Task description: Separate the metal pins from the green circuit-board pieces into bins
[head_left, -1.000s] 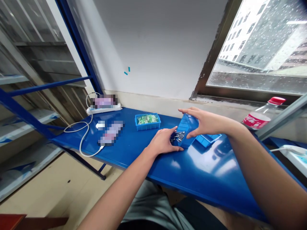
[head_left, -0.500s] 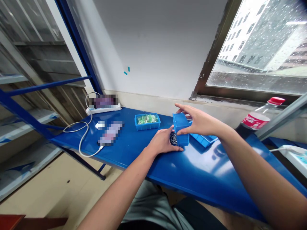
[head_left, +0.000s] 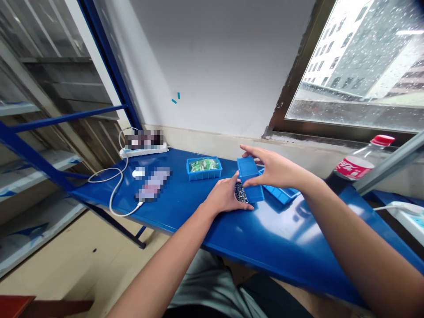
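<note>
My left hand curls round the left side of a blue plastic bin that sits on the table with small metal screws in it. Above it, my right hand grips another blue piece, which looks like a tilted bin, thumb in front and fingers behind. Where the two blue pieces meet is partly covered by my right thumb. Just right of them lies a blue tray or lid, partly hidden by my right wrist. Farther left stands a blue bin holding green-and-clear packets.
The blue table runs along the wall. On its left are a blurred phone, a white cable, a small white object and a white power strip. A cola bottle stands by the window, near a grey bar.
The upper blue piece in my right hand has shifted slightly left and tilted more. More of the screws show beside my left hand. Both hands keep nearly the same place.
</note>
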Tool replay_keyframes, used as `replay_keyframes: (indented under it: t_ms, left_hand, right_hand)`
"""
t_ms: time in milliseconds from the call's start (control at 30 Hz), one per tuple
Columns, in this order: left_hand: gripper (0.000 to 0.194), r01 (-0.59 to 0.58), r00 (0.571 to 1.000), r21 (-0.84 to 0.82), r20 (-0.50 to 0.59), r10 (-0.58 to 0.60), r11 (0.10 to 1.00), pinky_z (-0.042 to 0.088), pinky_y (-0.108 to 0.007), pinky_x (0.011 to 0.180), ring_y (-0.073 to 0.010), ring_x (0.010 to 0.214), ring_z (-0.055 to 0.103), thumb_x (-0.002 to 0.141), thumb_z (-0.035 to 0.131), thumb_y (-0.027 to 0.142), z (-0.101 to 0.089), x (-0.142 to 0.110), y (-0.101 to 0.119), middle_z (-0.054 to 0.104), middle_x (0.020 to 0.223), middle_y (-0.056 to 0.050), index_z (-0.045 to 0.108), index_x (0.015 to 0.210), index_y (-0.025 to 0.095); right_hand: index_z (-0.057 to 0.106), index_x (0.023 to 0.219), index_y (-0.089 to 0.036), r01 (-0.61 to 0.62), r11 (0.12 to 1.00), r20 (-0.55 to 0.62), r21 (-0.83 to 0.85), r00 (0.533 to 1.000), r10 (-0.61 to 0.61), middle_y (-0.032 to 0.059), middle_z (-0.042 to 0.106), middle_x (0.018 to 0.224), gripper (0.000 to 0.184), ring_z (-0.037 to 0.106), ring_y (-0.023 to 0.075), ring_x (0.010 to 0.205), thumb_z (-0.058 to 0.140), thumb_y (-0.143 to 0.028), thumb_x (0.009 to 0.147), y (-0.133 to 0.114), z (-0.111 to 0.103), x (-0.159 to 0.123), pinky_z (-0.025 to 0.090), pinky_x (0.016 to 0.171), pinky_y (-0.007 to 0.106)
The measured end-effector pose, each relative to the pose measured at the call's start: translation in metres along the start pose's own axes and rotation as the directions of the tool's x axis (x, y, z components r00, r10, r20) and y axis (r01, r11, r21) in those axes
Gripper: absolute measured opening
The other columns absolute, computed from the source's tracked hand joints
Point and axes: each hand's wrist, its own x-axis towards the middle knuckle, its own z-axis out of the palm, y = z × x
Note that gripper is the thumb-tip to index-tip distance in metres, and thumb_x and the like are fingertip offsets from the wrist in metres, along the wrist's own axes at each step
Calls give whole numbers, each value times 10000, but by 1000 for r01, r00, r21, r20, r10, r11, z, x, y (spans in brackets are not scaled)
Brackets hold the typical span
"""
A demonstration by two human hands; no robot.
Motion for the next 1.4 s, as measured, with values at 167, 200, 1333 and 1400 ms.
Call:
replay_keyframes:
  t_ms: [167, 200, 1333, 1400]
  left_hand:
    - [1033, 3, 1000, 1, 1, -3, 1000, 501, -474, 1046, -409, 1335, 620, 617, 906, 714, 2, 0, -3, 683, 1413, -149, 546, 1457, 230]
    - [1039, 2, 1000, 1, -1, -2, 1000, 500, -475, 1049, -411, 1340, 617, 613, 905, 720, 3, 0, -4, 678, 1423, -150, 545, 1455, 228]
    - [1185, -18, 1000, 80, 21, 16, 997, 390, -519, 1234, -391, 1494, 492, 683, 814, 792, 9, -1, -12, 519, 1620, -157, 414, 1629, 200]
    - [1179, -16, 1000, 78, 19, 15, 997, 389, -515, 1235, -387, 1501, 485, 683, 819, 786, 9, -1, -12, 515, 1622, -159, 417, 1627, 207]
  right_hand:
    - [297, 1691, -383, 8, 998, -7, -63, 1000, -9, 76, 540, 1591, 1160, 560, 432, 1399, 881, -592, 711, 1, -4, -1, 511, 1147, 643]
    - [297, 1692, -383, 4, 997, -11, -74, 1000, -5, 74, 533, 1600, 1162, 552, 436, 1409, 883, -591, 710, 1, -6, -1, 506, 1153, 647]
    - [717, 1258, -409, -33, 973, -313, -229, 949, -41, 56, 492, 1564, 424, 327, 513, 1507, 778, -532, 856, -7, -24, -7, 341, 1153, 827]
    - [727, 1188, -350, -59, 977, -330, -203, 944, -11, 84, 521, 1534, 387, 429, 469, 1456, 786, -507, 840, 8, -17, -3, 396, 1152, 763]
